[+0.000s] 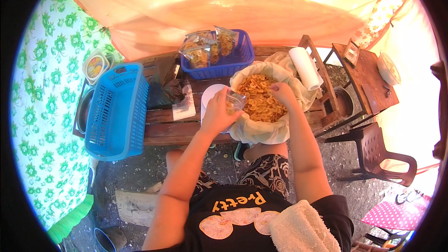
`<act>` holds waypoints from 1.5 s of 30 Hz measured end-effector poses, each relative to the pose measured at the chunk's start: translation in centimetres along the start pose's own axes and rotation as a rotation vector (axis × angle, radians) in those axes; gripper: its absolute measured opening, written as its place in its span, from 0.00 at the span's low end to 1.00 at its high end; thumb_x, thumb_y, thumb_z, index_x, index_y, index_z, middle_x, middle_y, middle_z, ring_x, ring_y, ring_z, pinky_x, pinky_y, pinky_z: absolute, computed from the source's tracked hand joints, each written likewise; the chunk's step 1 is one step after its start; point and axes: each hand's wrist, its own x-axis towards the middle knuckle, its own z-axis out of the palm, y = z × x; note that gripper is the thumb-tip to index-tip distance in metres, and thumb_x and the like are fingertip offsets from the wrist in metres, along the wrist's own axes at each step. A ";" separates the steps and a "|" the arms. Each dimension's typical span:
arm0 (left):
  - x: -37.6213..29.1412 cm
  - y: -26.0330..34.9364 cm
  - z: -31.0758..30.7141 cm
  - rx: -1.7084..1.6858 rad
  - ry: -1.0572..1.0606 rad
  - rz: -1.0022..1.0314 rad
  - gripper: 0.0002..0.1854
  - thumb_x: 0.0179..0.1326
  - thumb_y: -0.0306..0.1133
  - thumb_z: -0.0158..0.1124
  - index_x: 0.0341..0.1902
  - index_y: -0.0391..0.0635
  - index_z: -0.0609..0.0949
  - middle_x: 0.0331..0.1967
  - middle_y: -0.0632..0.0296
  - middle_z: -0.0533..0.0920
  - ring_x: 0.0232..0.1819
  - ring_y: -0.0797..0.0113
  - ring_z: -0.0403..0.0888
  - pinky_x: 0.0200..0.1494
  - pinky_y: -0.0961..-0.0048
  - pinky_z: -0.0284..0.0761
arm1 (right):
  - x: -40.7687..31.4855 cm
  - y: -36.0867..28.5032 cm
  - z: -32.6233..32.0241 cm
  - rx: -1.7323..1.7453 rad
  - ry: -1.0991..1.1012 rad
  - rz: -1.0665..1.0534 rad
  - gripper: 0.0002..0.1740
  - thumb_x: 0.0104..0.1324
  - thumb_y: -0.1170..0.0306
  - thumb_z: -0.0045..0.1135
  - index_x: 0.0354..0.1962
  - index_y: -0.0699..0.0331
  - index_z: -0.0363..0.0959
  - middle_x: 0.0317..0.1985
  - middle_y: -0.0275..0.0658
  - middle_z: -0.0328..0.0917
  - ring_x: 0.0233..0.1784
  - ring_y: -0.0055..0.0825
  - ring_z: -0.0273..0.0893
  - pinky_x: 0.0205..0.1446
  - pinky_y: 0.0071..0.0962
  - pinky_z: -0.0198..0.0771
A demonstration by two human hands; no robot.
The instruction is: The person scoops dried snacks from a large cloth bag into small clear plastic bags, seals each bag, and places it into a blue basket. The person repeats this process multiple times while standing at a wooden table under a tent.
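Observation:
My left hand [217, 112] holds a clear plastic bag [235, 100] with its mouth towards a cloth-lined container [260, 133] of banana chips [260, 103]. My right hand [282, 93] is over the right part of the chips, fingertips together; whether chips are between them cannot be told. Partly under my left hand is a round white lid or plate [211, 92]. Behind, a dark blue plastic basket [224, 70] holds several filled clear bags of chips [199, 56].
A light blue plastic basket [117, 112] stands at the left end of the wooden slatted table [164, 131]. Near it lie a black plastic bag [162, 92] and white packaging [184, 106]. A white roll [303, 66] leans at the right, before a wooden frame [323, 80]. A brown plastic chair [376, 154] stands right.

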 end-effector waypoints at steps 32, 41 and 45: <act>-0.5 0.5 0.6 0.012 -0.084 0.002 0.50 0.51 0.48 0.74 0.71 0.37 0.59 0.62 0.51 0.71 0.63 0.53 0.70 0.63 0.50 0.62 | 1.6 1.8 2.1 -0.156 0.021 -0.154 0.15 0.60 0.67 0.62 0.44 0.62 0.81 0.39 0.43 0.84 0.39 0.39 0.82 0.44 0.36 0.75; -0.6 0.4 0.6 0.033 -0.065 0.024 0.50 0.51 0.48 0.74 0.71 0.37 0.59 0.62 0.51 0.71 0.64 0.53 0.70 0.63 0.51 0.63 | 1.5 0.3 2.4 -0.331 -0.031 0.015 0.12 0.60 0.69 0.61 0.41 0.64 0.82 0.31 0.41 0.83 0.31 0.32 0.80 0.38 0.33 0.74; -0.6 0.3 0.6 0.020 -0.062 0.027 0.50 0.50 0.47 0.75 0.70 0.37 0.59 0.62 0.51 0.71 0.64 0.52 0.70 0.63 0.51 0.63 | -1.2 -2.2 -0.5 0.087 0.029 -0.099 0.15 0.60 0.66 0.62 0.40 0.69 0.81 0.32 0.44 0.84 0.35 0.34 0.82 0.43 0.32 0.75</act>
